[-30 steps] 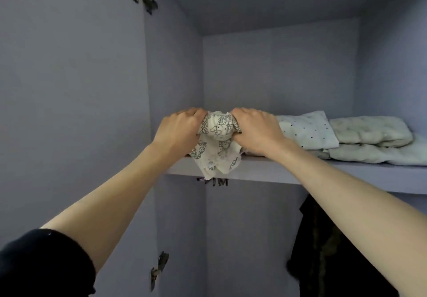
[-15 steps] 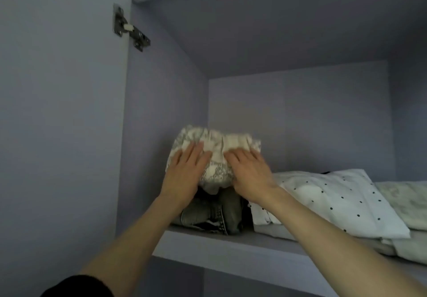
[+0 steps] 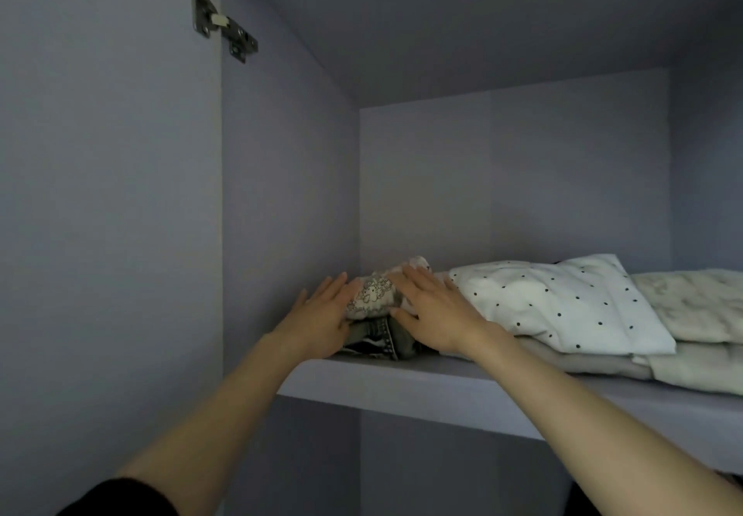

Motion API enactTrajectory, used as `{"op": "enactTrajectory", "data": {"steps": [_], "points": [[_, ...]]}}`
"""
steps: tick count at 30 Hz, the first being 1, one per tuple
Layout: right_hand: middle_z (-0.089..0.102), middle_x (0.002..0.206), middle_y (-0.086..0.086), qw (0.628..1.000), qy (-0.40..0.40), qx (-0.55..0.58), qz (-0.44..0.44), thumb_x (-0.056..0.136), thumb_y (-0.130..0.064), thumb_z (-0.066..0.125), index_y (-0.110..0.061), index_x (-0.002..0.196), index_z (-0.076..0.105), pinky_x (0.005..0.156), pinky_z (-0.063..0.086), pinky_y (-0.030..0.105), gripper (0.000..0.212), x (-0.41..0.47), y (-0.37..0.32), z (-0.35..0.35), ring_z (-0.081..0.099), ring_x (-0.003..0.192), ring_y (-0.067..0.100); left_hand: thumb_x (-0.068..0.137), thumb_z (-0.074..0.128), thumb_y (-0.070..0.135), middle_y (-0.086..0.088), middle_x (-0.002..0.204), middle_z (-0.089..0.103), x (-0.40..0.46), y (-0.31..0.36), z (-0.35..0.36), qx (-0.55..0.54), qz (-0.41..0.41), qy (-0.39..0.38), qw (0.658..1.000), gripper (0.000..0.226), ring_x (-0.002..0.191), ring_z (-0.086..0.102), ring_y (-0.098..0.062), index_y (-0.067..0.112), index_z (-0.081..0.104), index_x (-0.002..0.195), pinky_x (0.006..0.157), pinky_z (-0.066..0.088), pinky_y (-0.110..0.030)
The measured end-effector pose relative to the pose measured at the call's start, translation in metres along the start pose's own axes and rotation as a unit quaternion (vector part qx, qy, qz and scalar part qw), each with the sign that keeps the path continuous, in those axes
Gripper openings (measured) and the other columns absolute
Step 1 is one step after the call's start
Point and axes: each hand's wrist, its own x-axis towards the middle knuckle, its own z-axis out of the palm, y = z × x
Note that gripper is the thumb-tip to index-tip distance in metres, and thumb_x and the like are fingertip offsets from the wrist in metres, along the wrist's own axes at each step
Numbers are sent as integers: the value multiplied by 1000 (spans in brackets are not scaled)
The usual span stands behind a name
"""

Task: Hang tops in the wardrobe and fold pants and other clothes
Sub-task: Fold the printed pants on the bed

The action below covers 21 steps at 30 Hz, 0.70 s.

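A small folded white garment with a grey cartoon print lies on top of a folded grey-green piece at the left end of the wardrobe shelf. My left hand rests flat against the left side of the printed garment, fingers straight. My right hand lies flat on its right side and top, fingers straight, thumb against the grey-green piece below. Parts of both garments are hidden behind my hands.
A white pillow-like fold with black dots lies on grey cloth just right of the pile. Pale quilted bedding fills the shelf's right end. The open door with its hinge stands at left.
The printed garment went from hanging over the shelf edge in my grip to lying pressed flat on the pile. My hands opened and pushed it lower and deeper.
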Motion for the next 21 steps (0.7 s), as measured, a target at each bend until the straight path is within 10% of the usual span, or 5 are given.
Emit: {"op": "enactTrajectory", "data": {"steps": [7,21], "points": [[16,157,-2,996,26,23,78,98,-37,39,-27,150,15,117,18,43,58,-89,-38,-14,17,143,17,93,43,9,-6,155,21,-83,30,-9,-81,86,112,987,60,140,21,-21,13,21,148,114,20,-33],[39,145,-4,976,62,65,200,99,-35,40,-24,143,33,98,39,32,46,-292,-161,-49,44,128,18,96,43,12,0,145,38,-295,75,-27,-250,105,99,957,48,132,37,-19,18,34,143,104,36,-31]]}}
